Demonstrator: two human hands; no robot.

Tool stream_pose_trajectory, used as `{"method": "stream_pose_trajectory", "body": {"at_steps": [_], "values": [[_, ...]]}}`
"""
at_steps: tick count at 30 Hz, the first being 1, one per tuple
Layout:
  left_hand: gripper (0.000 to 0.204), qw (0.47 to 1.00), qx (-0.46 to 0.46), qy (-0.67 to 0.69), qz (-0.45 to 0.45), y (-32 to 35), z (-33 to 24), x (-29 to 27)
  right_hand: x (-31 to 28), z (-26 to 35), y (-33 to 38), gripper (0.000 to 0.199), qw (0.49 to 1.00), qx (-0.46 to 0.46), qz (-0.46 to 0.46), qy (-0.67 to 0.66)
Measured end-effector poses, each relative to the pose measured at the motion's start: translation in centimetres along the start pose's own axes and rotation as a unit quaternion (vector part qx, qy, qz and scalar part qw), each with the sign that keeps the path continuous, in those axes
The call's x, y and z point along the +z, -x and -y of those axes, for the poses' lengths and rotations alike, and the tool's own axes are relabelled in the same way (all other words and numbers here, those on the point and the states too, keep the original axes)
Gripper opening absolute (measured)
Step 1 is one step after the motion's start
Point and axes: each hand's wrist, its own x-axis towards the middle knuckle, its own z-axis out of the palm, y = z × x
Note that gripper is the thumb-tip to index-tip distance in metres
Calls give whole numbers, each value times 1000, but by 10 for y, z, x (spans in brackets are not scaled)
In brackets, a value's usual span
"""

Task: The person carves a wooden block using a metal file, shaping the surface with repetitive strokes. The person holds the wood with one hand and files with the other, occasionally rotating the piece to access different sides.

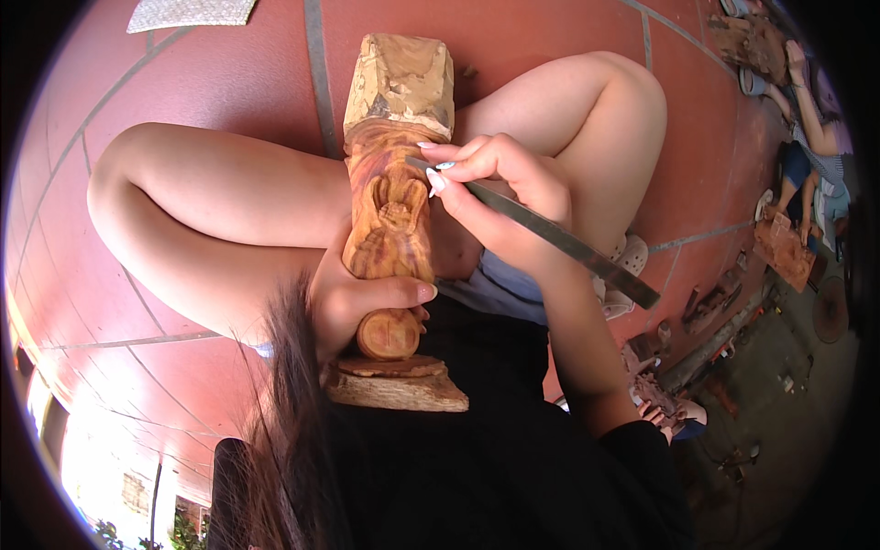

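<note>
A carved wooden figure (390,215) lies lengthwise between my bent legs, its rough, squared block end pointing away from me. Its round carved knob and flat rough base are close to my black top. My left hand (353,298) is closed around the carving's narrow part, just above the knob, with the thumb across it. In my right hand (509,188), a long flat dark metal chisel (559,240) is pinched between thumb and fingers. The chisel's tip meets or nearly meets the reddish grain below the block end; I cannot tell which.
Red floor tiles (220,82) with grey joints surround me. A woven pale mat (191,13) is at the far left. On the right, other people sit near carved wood pieces (784,252). Loose dark hair (298,412) hangs beside my left arm.
</note>
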Motion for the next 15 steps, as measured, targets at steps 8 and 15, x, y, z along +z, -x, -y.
{"method": "stream_pose_trajectory", "body": {"at_steps": [8,15], "values": [[58,1000,1,4,21,-7,5,-8,-6,-8,4,13,999,-9,32,-5],[59,999,-4,11,29,-4,1,-6,-12,-1,-1,13,999,-8,40,-18]]}}
